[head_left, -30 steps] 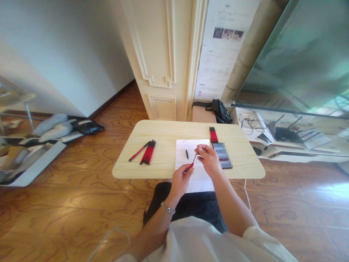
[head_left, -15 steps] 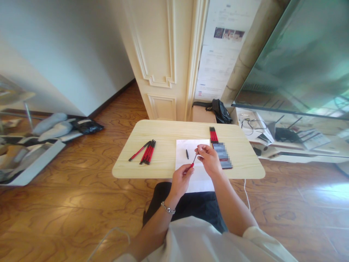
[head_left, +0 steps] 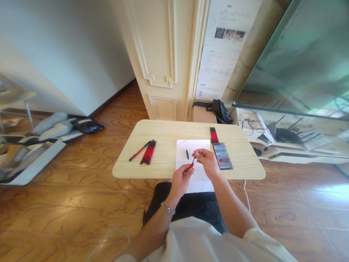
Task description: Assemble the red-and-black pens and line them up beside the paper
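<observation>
My left hand [head_left: 181,177] pinches a slim red plastic barrel [head_left: 192,165], right hand [head_left: 206,161] the thin dark rod [head_left: 193,159] just beyond — fitting, I'd guess; needs aligning.

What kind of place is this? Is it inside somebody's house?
It looks like a room in a home, perhaps a living room, though an office is possible. The large, glossy dark TV-like screen, cream door-like panel with raised moulding and brown wood-grain floor suggest that.
</observation>
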Available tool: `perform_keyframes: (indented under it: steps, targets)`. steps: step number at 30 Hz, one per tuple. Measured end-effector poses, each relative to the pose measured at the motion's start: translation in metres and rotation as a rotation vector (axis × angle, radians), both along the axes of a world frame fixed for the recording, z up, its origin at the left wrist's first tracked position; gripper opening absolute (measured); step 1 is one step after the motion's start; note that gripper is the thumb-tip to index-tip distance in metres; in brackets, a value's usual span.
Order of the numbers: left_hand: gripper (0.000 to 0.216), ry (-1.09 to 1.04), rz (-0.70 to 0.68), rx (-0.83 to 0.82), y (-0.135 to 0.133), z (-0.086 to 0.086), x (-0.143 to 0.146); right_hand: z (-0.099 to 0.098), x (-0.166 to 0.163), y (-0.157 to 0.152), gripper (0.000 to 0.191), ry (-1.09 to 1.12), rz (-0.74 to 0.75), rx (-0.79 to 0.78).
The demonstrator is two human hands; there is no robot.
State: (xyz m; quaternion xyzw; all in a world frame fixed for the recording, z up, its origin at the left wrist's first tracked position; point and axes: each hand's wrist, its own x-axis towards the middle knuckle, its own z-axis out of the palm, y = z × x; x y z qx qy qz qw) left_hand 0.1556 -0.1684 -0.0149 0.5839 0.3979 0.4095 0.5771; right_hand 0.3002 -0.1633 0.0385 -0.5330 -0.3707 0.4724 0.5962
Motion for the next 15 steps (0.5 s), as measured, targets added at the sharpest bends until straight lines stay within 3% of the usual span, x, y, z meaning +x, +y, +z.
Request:
perform_keyframes:
  steps: [8,11,15]
  targets:
    - [0.035,-0.071,0.028,-0.057,0.002,-0.004,-0.003,-0.019,0.011,0.007,0.022,-0.201,0.253,-0.013]
    - [0.036,-0.09,0.035,-0.084,0.002,-0.004,-0.007,-0.028,0.013,0.024,0.019,-0.524,0.164,-0.084]
    - [0.036,-0.114,0.047,-0.1,0.003,-0.002,-0.011,-0.037,-0.001,0.049,0.022,-1.007,0.049,-0.302]
